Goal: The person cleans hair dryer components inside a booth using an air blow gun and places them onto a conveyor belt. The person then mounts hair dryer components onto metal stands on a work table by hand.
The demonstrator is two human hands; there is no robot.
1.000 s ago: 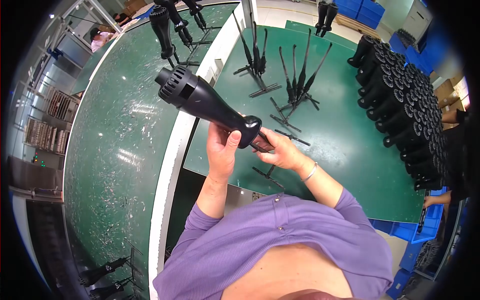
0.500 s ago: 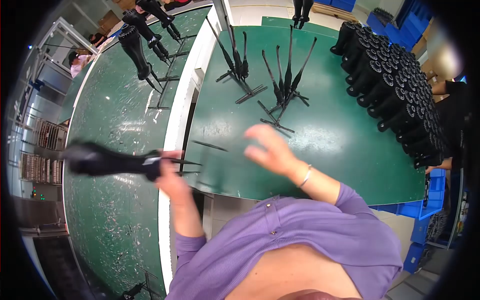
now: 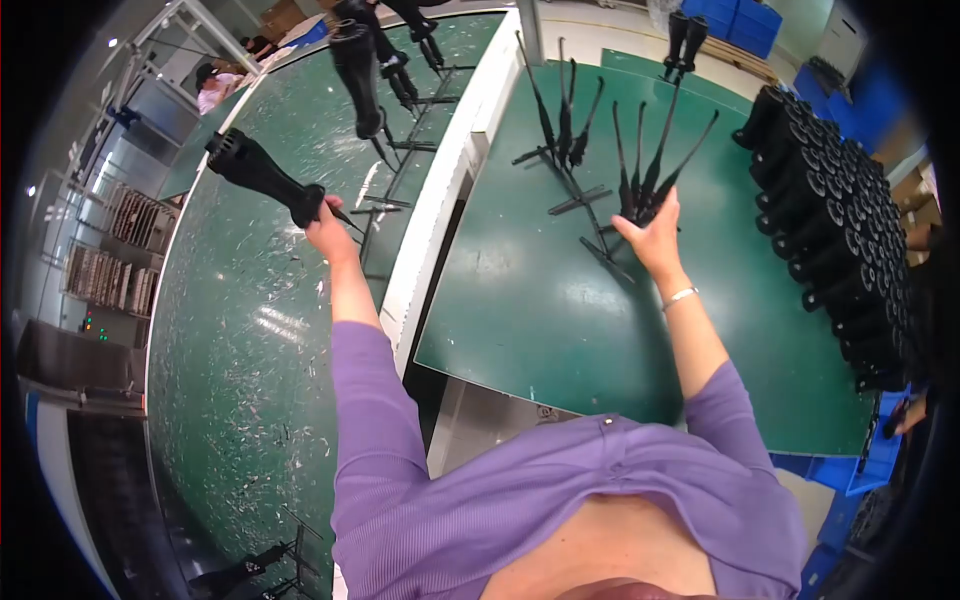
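A black, bottle-shaped plastic housing [image 3: 262, 175] with a vented wide end is in my left hand [image 3: 332, 230], over the left green surface. The fingers are closed around its narrow end, and thin dark prongs stick out beyond them. My right hand [image 3: 655, 240] is wrapped round the lower part of a cluster of slim black stalks [image 3: 655, 150] on the right table. The stalks fan upward, and a thin black bar frame [image 3: 606, 258] shows at their base. A second stalk cluster [image 3: 565, 130] stands beside it on the left.
More black housings [image 3: 357, 80] stand on a bar frame on the left surface [image 3: 230, 330]. A white rail [image 3: 440, 215] divides it from the right table [image 3: 520, 320]. Rows of black housings [image 3: 830, 220] crowd the right side, with blue bins [image 3: 870, 450] below and a co-worker's hand there.
My left hand has carried the housing away from me over the left surface. My right hand has moved forward and closed round the stalks. The view has turned left.
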